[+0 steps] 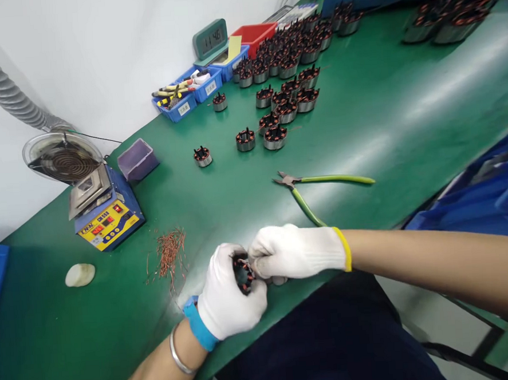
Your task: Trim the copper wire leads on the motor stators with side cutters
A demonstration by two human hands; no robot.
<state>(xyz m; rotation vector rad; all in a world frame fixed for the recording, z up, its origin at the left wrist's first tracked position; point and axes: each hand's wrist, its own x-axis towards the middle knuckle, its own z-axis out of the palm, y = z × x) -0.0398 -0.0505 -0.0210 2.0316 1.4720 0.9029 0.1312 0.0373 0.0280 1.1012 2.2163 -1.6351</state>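
My left hand (226, 300), in a white glove with a blue cuff, is wrapped round a motor stator (244, 275) with copper windings near the table's front edge. In a white glove with a yellow cuff, my right hand (298, 251) pinches at the stator's right side. Whatever lies between those fingertips is hidden. Beyond the right hand, diagonal cutters (335, 178) with green handles lie spread apart on the table. A small pile of cut copper wire bits (170, 253) lies to the left of the left hand.
Many stators (286, 53) stand at the back of the green table (220, 206), with several nearer ones apart. At left are a blue and yellow solder pot (109, 216), a purple bin (137, 160), a white round piece (80, 275) and an exhaust hose (8, 79). Blue tool trays (183, 108) line the wall.
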